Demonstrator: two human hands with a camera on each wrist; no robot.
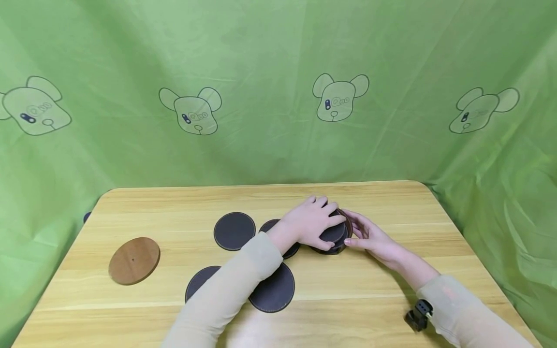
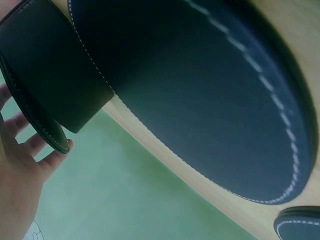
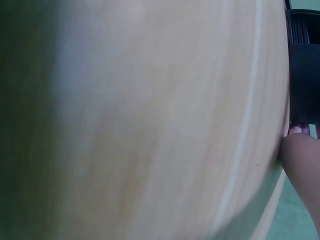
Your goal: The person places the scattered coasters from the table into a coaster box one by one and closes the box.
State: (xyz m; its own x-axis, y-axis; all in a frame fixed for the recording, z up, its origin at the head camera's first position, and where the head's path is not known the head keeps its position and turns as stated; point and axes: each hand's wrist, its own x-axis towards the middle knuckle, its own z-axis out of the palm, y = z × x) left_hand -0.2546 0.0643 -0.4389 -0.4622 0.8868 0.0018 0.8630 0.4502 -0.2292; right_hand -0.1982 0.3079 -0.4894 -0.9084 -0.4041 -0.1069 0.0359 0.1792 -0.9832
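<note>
My left hand (image 1: pixel 310 223) grips a round black coaster (image 1: pixel 332 234) by its rim, fingers spread across it. This coaster is tilted at the mouth of a round, dark coaster holder (image 1: pixel 349 226) with a brown inner wall. In the left wrist view, its stitched edge (image 2: pixel 37 117) shows against the holder (image 2: pixel 55 65). My right hand (image 1: pixel 370 238) holds the holder from the right, thumb at the front and fingers behind. The right wrist view catches the holder's side (image 3: pixel 305 82), with several thin edges visible through its opening.
Black stitched coasters lie left of the holder: one at the back (image 1: pixel 235 231), one in front (image 1: pixel 273 289), one partly under the left sleeve (image 1: pixel 201 282), another behind the left wrist (image 1: pixel 292 250). A brown wooden disc (image 1: pixel 134 261) lies far left. Green cloth (image 1: pixel 270 145) hangs behind the table.
</note>
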